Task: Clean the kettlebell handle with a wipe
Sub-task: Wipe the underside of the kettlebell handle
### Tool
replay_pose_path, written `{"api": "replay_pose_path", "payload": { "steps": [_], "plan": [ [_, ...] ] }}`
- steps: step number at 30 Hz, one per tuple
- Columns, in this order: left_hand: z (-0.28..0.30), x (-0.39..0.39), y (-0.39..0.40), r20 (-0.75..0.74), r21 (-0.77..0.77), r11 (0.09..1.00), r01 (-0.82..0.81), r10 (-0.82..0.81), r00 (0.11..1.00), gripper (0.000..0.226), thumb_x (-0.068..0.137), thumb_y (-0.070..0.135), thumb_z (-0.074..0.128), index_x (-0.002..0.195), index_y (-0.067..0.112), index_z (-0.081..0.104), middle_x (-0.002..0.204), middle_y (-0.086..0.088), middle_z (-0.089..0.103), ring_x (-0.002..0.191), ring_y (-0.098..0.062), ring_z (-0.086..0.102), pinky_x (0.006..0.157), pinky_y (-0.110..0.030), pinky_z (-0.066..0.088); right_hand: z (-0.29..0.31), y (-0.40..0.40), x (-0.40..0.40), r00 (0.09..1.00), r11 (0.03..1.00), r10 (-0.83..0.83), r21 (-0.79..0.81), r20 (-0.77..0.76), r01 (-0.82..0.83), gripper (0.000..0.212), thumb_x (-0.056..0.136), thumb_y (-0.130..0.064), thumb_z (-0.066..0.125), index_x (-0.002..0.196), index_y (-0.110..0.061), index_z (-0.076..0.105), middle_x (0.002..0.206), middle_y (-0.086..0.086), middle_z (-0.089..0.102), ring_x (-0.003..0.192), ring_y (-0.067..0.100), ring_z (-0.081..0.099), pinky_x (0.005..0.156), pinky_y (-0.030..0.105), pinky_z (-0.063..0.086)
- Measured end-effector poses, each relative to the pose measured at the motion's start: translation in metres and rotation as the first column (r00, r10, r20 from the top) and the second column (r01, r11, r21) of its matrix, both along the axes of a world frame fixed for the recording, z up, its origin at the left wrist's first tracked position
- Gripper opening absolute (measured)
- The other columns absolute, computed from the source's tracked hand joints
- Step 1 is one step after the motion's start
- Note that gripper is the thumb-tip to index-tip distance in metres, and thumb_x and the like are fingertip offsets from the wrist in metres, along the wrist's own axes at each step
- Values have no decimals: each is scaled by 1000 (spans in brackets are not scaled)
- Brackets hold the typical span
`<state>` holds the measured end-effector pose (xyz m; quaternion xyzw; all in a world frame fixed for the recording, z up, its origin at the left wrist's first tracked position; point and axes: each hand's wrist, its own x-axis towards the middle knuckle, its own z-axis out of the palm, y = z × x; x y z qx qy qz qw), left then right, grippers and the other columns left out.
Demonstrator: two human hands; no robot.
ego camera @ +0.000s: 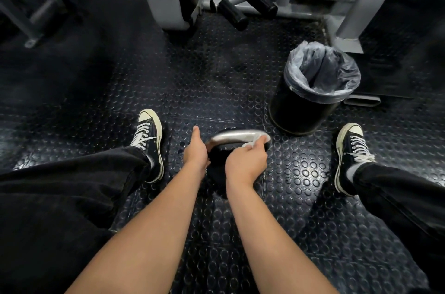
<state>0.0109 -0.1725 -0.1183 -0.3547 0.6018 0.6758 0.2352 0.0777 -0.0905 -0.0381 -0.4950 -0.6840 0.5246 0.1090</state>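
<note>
Sitting on the bumpy black floor [301, 173] between my feet, the kettlebell [218, 168] has its silver handle [231, 136] up. My right hand [245, 161] pinches a white wipe [256, 139] on it. My left hand [195, 151] grips the handle's left end, thumb out. A lined bin [310, 91] stands near.

A gym; studded black rubber floor [240, 72]; grey steel exercise machine [356, 7] with padded foot pegs [232, 14]. Lined black bin [310, 91] beside it.
</note>
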Motion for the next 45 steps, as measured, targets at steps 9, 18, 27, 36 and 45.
{"api": "replay_pose_path", "payload": {
  "steps": [9, 18, 27, 36, 45],
  "plan": [
    [-25, -7, -5, 27, -28, 999, 34, -34, 999, 116, 40, 104, 45, 125, 26, 61, 112, -6, 72, 94, -31, 72, 86, -47, 59, -23, -21, 8, 988, 986, 149, 74, 27, -151, 68, 99, 2, 36, 161, -10, 10, 127, 27, 64, 115, 33, 63, 101, 32, 46],
    [-31, -11, -8, 58, -25, 999, 48, -46, 997, 111, 38, 104, 48, 115, 25, 66, 106, -7, 75, 90, -35, 74, 85, -54, 58, -17, -29, 8, 985, 982, 168, 80, 28, -170, 65, 101, -1, 37, 161, -10, 14, 123, 24, 67, 110, 30, 66, 97, 34, 51],
    [-2, -1, -4, 49, 1, 999, 45, -45, 998, 98, 48, 98, 46, 110, 25, 65, 104, -9, 75, 91, -36, 74, 85, -50, 59, -2, -20, 7, 990, 990, 140, 10, 16, -140, 61, 102, 0, 35, 161, -11, 18, 100, 15, 68, 81, 12, 59, 68, 8, 37],
    [10, 1, -3, 14, 12, 999, 36, -36, 999, 104, 51, 96, 42, 119, 21, 65, 106, -7, 75, 73, -24, 72, 74, -43, 62, -7, -20, 9, 980, 981, 196, -6, 41, -196, 64, 101, 1, 37, 161, -10, 16, 116, 21, 67, 97, 20, 63, 78, 13, 43],
    [2, 1, -3, 34, 47, 999, 10, -12, 999, 108, 48, 96, 51, 123, 21, 63, 106, -8, 75, 85, -30, 76, 83, -49, 60, -19, -24, 10, 970, 969, 238, 48, 57, -241, 67, 98, 4, 37, 160, -10, 18, 142, 26, 54, 130, 33, 54, 108, 41, 44]
  ]
}}
